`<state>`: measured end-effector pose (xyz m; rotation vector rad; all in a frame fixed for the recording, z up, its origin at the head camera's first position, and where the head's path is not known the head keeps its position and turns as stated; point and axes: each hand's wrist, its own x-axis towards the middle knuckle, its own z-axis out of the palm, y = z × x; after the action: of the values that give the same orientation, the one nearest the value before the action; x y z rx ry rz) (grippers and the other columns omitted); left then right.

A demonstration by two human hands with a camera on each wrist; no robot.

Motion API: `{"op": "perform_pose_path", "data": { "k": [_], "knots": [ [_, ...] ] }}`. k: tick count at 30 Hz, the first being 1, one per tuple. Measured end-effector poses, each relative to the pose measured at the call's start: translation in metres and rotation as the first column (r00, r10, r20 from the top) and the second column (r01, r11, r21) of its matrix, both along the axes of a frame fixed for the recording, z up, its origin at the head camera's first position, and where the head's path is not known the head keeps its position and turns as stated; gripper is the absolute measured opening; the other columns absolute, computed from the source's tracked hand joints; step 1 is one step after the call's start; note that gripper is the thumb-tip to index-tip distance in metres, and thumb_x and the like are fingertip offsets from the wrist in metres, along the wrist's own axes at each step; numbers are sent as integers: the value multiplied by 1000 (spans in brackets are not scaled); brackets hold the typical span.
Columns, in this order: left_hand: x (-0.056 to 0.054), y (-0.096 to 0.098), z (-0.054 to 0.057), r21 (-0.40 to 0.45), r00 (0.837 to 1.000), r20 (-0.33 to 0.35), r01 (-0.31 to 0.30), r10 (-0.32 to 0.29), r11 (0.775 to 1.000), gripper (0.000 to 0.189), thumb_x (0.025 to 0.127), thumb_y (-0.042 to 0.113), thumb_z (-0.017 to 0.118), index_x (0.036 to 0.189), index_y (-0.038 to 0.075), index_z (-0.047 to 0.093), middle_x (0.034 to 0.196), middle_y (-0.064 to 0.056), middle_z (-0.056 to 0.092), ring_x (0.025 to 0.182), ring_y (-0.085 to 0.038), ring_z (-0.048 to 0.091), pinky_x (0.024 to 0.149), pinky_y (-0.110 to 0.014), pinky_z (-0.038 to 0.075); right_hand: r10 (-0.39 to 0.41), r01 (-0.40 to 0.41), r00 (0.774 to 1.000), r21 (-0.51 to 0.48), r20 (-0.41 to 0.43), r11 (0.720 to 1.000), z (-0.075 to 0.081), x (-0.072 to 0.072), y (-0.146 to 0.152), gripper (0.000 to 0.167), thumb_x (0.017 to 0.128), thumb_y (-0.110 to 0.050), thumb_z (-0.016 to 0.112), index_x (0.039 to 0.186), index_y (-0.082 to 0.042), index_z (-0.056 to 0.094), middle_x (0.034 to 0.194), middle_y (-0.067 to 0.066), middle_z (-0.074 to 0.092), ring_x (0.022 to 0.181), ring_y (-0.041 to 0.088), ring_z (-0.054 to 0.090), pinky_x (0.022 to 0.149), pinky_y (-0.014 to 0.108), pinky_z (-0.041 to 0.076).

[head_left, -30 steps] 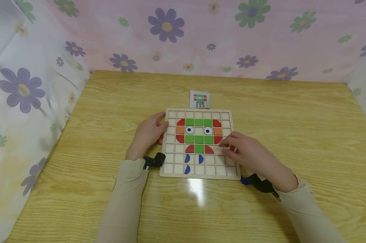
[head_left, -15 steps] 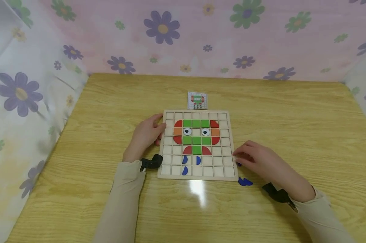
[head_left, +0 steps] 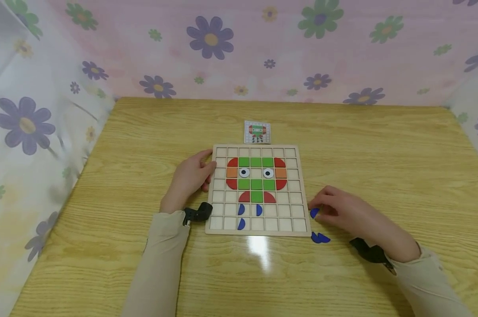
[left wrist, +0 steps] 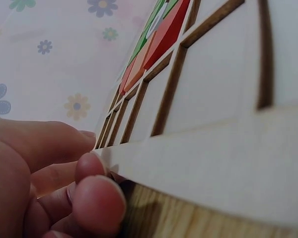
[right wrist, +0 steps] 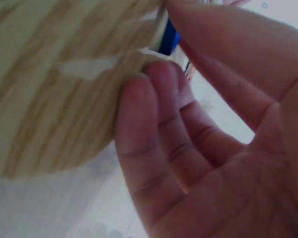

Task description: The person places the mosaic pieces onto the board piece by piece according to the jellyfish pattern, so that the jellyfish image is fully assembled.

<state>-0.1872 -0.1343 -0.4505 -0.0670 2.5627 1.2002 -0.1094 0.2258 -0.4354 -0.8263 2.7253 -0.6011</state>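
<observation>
A square wooden grid board lies on the table, bearing red, orange and green tiles, two eye discs and three blue half-circle pieces. My left hand holds the board's left edge; up close in the left wrist view its fingertips are right at the rim. Off the board's right side, my right hand pinches another blue half-circle at the tips of thumb and finger. In the right wrist view only a sliver of that blue piece shows, mostly hidden by the thumb.
Loose blue pieces lie by the board's near right corner. Behind the board is a small picture card with a similar tile figure. The wood-grain table ends at a flowered cloth.
My right hand has moved off the board's right part to the table beside it, where a blue half-circle now shows at its fingertips. The left hand stays at the board's edge.
</observation>
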Motion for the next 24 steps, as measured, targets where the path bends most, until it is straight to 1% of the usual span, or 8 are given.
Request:
{"op": "perform_pose_path", "data": {
  "k": [2, 5, 10, 14, 16, 20, 22, 24],
  "knots": [
    [0, 1, 1, 0, 1000, 1, 1, -1, 1000, 48, 91, 35, 48, 137, 25, 36, 64, -6, 57, 46, -21, 55, 51, -32, 42, 21, -21, 999, -8, -24, 1000, -2, 0, 0, 23, 76, -12, 71, 94, -23, 63, 95, -11, 51, 77, 4, 49, 66, 25, 44],
    [0, 1, 1, -2, 1000, 3, 0, 0, 1000, 49, 91, 35, 48, 137, 25, 36, 63, -6, 57, 46, -21, 55, 50, -32, 42, 22, -22, 999, -6, -48, 1000, -3, -1, 0, 22, 75, -11, 71, 91, -22, 63, 93, -12, 51, 77, 3, 50, 67, 25, 44],
    [1, 1, 2, -8, 1000, 3, -2, 2, 1000, 49, 91, 35, 48, 137, 25, 36, 63, -6, 57, 46, -21, 55, 50, -32, 41, 1, -1, 999, 3, -45, 1000, -2, 0, -2, 20, 74, -10, 71, 88, -19, 61, 87, -12, 51, 71, 2, 47, 63, 23, 42],
    [1, 1, 2, -4, 1000, 1, 0, 0, 1000, 49, 91, 34, 49, 137, 25, 36, 63, -6, 57, 46, -21, 55, 50, -32, 42, -6, 5, 999, -13, -50, 1000, -1, 0, -2, 21, 74, -8, 71, 87, -19, 60, 84, -12, 51, 69, 2, 46, 61, 22, 41],
    [1, 1, 2, -1, 1000, 6, -3, 3, 1000, 49, 91, 34, 49, 137, 25, 36, 63, -7, 57, 46, -22, 55, 50, -32, 42, -13, 12, 999, -19, -44, 1000, -1, 0, -1, 20, 75, -8, 70, 88, -18, 60, 82, -12, 52, 69, 2, 47, 60, 23, 41],
    [2, 1, 2, 6, 1000, 24, -12, 12, 1000, 49, 91, 35, 48, 137, 25, 35, 65, -7, 57, 46, -22, 55, 50, -32, 43, -44, 44, 999, -22, 3, 999, -3, -1, 0, 20, 79, -10, 67, 97, -19, 62, 84, -12, 55, 71, 3, 48, 63, 24, 43],
    [2, 1, 2, 6, 1000, 24, -12, 12, 1000, 49, 91, 34, 48, 137, 25, 35, 65, -7, 57, 46, -22, 55, 50, -32, 43, -40, 40, 999, -22, -1, 999, -3, -2, 1, 22, 81, -10, 65, 100, -19, 63, 88, -12, 55, 73, 3, 48, 65, 26, 43],
    [1, 1, 2, -4, 1000, 14, -7, 7, 1000, 49, 91, 35, 48, 137, 25, 35, 64, -6, 57, 46, -22, 55, 50, -32, 42, -25, 24, 999, -25, -25, 999, -4, -3, 2, 23, 81, -9, 64, 101, -21, 64, 90, -12, 55, 75, 4, 48, 66, 27, 43]
  ]
}}
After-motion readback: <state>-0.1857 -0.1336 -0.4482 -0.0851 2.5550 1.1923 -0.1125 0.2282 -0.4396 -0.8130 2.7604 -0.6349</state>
